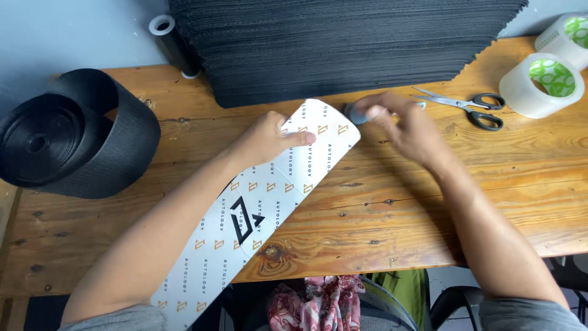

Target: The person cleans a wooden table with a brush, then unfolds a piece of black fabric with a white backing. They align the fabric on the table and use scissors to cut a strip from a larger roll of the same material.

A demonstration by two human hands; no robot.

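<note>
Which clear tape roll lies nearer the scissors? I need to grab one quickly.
The lower, fully visible tape roll, just right of the scissors; the other roll sits farther back at the frame's corner.

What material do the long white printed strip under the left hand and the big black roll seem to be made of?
The white printed strip looks like thin card or coated paper: flat, smooth, creased across, its end overhanging the wooden table. The black roll looks like woven webbing, matte with fine ribbing, though the weave is hard to confirm. The left hand presses the strip.

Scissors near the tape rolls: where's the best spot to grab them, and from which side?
Grip the scissors by the black loop handles, coming from the right: the handles point toward the tape rolls, the closed blades point left toward the right hand, and they lie flat on the table.
</note>
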